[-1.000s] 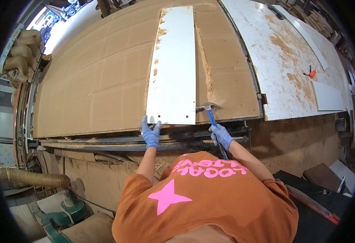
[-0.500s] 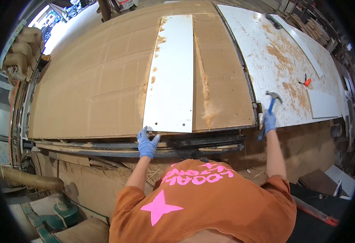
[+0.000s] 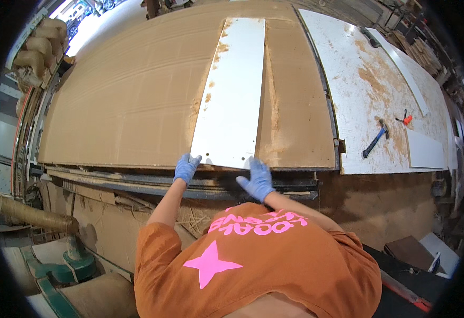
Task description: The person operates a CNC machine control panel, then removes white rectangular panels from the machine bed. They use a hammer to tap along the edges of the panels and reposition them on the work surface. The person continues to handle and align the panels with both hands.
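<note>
A long white panel (image 3: 232, 95) lies on a large brown board, with two dark holes near its close end and sawdust along its sides. My left hand (image 3: 187, 168), in a blue glove, grips the panel's near left corner, thumb and fingers closed at the edge. By the near right corner is my right hand (image 3: 257, 180), also gloved. Its thumb stands apart and its stretched fingers reach the panel's edge; it holds nothing. A blue-handled claw hammer (image 3: 374, 142) rests on the white sheet to the right.
The brown board (image 3: 121, 116) covers the left and middle of the worktop. On the dusty white sheet (image 3: 348, 95) lie a small red-and-black tool (image 3: 406, 118), a short white board (image 3: 425, 149) and a narrow white strip (image 3: 401, 71). A ribbed hose (image 3: 36, 214) and green machine stand at lower left.
My right hand has put the hammer down on the white sheet and come left to the panel's near right corner. My left hand stays at the left corner, its fingers drawn closer together.
</note>
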The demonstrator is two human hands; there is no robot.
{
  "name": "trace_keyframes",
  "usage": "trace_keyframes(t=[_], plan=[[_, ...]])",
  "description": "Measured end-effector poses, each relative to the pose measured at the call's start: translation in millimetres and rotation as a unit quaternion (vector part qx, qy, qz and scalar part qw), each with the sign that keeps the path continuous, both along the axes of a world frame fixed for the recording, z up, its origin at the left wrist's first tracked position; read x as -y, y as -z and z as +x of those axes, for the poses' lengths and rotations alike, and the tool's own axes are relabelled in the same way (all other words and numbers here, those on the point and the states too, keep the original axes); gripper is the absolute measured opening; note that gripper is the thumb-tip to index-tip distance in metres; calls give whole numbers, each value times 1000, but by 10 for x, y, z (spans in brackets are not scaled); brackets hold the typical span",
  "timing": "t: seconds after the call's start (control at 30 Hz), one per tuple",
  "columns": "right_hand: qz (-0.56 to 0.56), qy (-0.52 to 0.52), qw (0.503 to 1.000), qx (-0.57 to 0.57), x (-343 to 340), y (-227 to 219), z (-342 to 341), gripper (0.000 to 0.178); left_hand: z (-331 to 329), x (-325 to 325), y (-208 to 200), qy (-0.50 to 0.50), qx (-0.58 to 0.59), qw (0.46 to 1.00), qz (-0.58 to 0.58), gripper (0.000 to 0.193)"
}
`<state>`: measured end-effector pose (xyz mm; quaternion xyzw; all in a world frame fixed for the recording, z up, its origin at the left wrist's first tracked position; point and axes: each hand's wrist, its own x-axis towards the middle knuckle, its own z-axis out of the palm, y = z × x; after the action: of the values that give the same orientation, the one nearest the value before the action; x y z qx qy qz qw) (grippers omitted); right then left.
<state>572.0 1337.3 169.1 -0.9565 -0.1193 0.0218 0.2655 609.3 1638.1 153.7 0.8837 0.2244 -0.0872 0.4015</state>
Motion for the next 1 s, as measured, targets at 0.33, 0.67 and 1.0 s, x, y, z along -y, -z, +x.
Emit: trace_keyframes(t=[0.33, 0.67, 1.0], plan=[[529, 268, 739, -319, -124, -359, 346, 76, 85, -279, 410, -17, -54, 995, -77, 59], [452, 286, 725, -435, 80, -200, 693, 37, 174, -51, -197, -111, -123, 928, -332, 40], [534, 212, 732, -365, 106, -580, 935, 39, 525, -99, -1164, 4, -81, 979, -187, 63]])
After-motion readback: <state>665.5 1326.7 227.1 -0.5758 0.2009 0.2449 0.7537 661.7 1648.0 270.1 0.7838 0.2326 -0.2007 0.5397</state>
